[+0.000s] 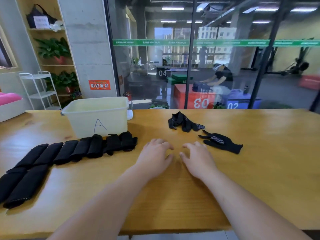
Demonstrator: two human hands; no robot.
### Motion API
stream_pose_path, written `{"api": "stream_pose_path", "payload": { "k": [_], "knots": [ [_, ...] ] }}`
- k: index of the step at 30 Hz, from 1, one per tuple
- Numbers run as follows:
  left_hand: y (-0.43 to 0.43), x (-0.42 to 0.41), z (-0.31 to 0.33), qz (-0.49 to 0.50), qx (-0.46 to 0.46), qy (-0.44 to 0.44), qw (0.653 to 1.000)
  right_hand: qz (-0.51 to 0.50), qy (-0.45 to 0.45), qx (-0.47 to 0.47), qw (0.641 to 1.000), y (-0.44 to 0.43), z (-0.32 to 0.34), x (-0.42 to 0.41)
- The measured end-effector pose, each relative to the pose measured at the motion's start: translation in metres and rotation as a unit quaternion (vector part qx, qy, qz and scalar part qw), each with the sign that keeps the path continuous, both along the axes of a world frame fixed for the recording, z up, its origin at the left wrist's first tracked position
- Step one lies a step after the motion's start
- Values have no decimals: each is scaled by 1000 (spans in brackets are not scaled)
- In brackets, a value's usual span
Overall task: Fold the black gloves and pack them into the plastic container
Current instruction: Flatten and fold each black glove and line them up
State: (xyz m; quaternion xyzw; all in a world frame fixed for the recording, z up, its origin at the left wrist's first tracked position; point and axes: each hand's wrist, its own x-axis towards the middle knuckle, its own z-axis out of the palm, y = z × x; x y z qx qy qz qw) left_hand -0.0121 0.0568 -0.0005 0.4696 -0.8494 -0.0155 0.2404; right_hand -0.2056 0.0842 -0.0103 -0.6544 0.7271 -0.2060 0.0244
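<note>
Forearms reach out over the wooden table (259, 170). Both the left hand (154, 157) and the right hand (198, 159) rest palm down on it side by side, fingers loosely bent, holding nothing. Left of them, folded black gloves (57, 155) lie in a row. Just right of the right hand a loose glove (223, 142) lies flat; farther back sit crumpled gloves (183, 122). Behind the row's far end stands the plastic container (97, 115), marked "A"; whether it holds any gloves cannot be told.

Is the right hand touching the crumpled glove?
Apart. The head view shows bare table between the right hand and the crumpled glove.
</note>
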Motion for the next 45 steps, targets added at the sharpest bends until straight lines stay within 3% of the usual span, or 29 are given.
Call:
{"api": "stream_pose_path", "payload": {
  "k": [5, 11, 16, 19, 24, 31, 35, 38, 40, 42, 45],
  "knots": [
    [-10, -42, -7, -34, 7, -14, 999, -71, 35, -2, 997, 4, -6, -50],
    [-21, -49, -24, -49, 18, -1, 999, -205, 41, 91, 974, -7, -18, -79],
    [-34, -37, -28, -21, 25, 46, 998, -154, 114, 51, 980, -23, -14, -40],
    [-41, -29, -26, -14, -5, 29, 999, -85, 131, 8, 988, -27, -14, -7],
    [-57, -5, -30, 11, -15, 27, 999, 41, 79, -50, 995, -39, -15, 26],
    [-60, -6, -30, -23, 16, 66, 997, 115, 21, -47, 992, -41, -14, 27],
    [-56, -7, -27, -25, 15, 33, 999, 120, -110, -89, 983, -57, -10, 12],
    [-56, -9, -28, 2, 13, 15, 1000, 83, -74, -155, 982, -81, -9, -8],
    [-58, -9, -30, 11, 15, 11, 1000, 48, -9, -121, 991, -101, -9, -23],
    [-61, -8, -31, 15, 18, 11, 1000, 29, 45, -28, 998, -118, -9, -34],
    [-69, -3, -32, 25, 30, -1, 999, 37, 65, 85, 994, -135, -12, -43]
  ]
}}
